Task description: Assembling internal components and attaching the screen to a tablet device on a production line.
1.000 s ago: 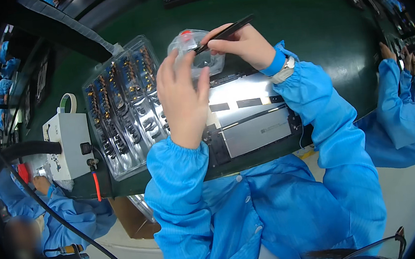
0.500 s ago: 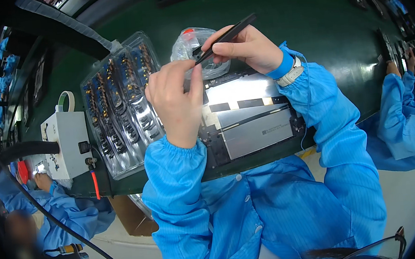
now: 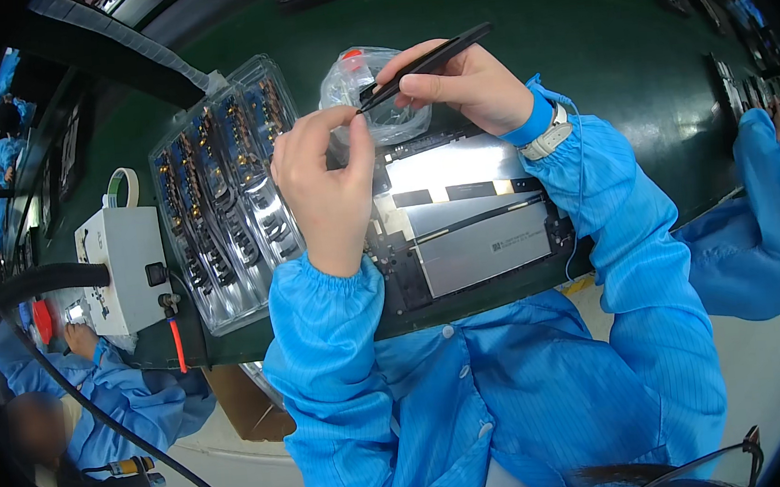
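Note:
Black tweezers (image 3: pixel 434 61) slant down to the left in my right hand (image 3: pixel 478 87), gripped between thumb and fingers. Their tips meet the pinched thumb and forefinger of my left hand (image 3: pixel 322 180). A tiny dark piece may sit at those fingertips, too small to name. Below and to the right of my hands lies an opened tablet-like device (image 3: pixel 473 236), with silver battery panels and dark circuit parts along its edges. Just behind my hands sits a clear plastic bag (image 3: pixel 385 128) with a red spot on it.
A clear plastic tray (image 3: pixel 224 198) with rows of small circuit parts lies at the left. Beside it stands a white box (image 3: pixel 123 267) with a tape roll (image 3: pixel 121 188), a black hose and a red tube. Co-workers in blue sit on both sides.
Both hands have shifted slightly, the left fingertips a little up and to the left, the tweezers staying at them. At the right, a co-worker's arm has moved.

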### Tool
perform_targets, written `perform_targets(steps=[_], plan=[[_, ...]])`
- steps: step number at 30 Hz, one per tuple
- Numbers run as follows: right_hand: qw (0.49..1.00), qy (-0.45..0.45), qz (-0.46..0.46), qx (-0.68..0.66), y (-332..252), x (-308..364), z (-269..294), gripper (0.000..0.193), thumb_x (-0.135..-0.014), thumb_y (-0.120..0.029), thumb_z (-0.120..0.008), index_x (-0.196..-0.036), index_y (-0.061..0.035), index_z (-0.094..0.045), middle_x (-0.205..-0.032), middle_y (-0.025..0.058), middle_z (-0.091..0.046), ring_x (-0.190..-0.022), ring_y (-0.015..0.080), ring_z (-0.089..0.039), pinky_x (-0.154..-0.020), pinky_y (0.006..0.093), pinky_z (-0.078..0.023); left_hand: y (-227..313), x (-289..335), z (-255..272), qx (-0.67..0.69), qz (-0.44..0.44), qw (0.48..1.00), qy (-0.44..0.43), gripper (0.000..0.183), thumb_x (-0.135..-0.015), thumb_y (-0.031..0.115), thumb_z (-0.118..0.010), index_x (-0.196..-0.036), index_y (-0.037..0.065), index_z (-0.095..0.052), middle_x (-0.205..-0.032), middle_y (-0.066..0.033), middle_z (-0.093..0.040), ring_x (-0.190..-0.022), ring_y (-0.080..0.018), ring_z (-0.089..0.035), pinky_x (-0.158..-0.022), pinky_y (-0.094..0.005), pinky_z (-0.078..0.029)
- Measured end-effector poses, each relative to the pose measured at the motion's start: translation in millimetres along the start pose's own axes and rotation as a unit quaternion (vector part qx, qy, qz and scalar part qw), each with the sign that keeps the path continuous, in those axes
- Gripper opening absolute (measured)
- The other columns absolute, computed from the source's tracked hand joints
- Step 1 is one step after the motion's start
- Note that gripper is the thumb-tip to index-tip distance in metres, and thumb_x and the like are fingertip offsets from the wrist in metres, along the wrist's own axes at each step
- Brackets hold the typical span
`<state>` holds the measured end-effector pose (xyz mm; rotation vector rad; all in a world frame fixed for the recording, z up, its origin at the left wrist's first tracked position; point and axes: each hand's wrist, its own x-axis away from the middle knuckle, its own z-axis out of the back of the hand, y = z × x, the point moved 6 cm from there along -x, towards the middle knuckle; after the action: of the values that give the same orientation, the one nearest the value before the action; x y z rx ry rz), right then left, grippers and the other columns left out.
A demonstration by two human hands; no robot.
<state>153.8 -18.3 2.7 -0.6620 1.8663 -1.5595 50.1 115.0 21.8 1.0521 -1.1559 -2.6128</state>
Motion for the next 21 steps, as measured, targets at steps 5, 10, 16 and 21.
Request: perform_targets(steps=[5, 10, 16, 21], plan=[[1.000, -0.007, -0.007, 0.003, -0.4, -0.2, 0.3, 0.027, -0.082, -0.019, -0.066, -0.104, -0.0041, -0.064, -0.092, 0.0106, -0.064, -0.082, 0.0167, -0.061, -0.077, 0.0276, -0.050, -1.1, -0.5, -0.8, 0.005, 0.001, 1.000, -0.005, 0.008, -0.074, 0.010, -0.065, -0.082, 0.008, -0.064, -0.083, -0.0053, -0.063, -0.078, -0.0224, -0.054, -0.073, -0.0334, -0.039], [1.000, -0.009, -0.007, 0.014, 1.4, -0.6, 0.3, 0.027, -0.082, -0.019, -0.066, -0.103, -0.0041, -0.064, -0.092, 0.0109, -0.065, -0.081, 0.0168, -0.061, -0.077, 0.0272, -0.050, -2.4, -0.1, -1.7, 0.009, 0.007, 1.000, -0.009, 0.008, -0.075, 0.010, -0.065, -0.082, 0.008, -0.064, -0.083, -0.0055, -0.064, -0.078, -0.0223, -0.054, -0.073, -0.0329, -0.039], [1.000, -0.011, -0.007, 0.011, 0.3, 0.0, 0.8, 0.025, -0.082, -0.018, -0.066, -0.103, -0.0042, -0.064, -0.091, 0.0105, -0.065, -0.080, 0.0164, -0.062, -0.077, 0.0275, -0.051, -0.5, -0.5, -3.1, 0.000, -0.030, 0.999, -0.020, 0.009, -0.078, 0.007, -0.064, -0.086, 0.003, -0.063, -0.084, -0.0059, -0.063, -0.072, -0.0170, -0.051, -0.064, -0.0279, -0.041], [1.000, -0.018, -0.013, 0.008, 1.1, -0.2, 0.6, 0.024, -0.083, -0.017, -0.065, -0.103, -0.0039, -0.064, -0.090, 0.0104, -0.065, -0.079, 0.0160, -0.062, -0.076, 0.0264, -0.051, 0.3, -0.2, -3.2, 0.010, -0.010, 1.000, -0.013, 0.007, -0.074, 0.009, -0.064, -0.081, 0.007, -0.064, -0.081, -0.0055, -0.063, -0.074, -0.0217, -0.054, -0.068, -0.0325, -0.040]])
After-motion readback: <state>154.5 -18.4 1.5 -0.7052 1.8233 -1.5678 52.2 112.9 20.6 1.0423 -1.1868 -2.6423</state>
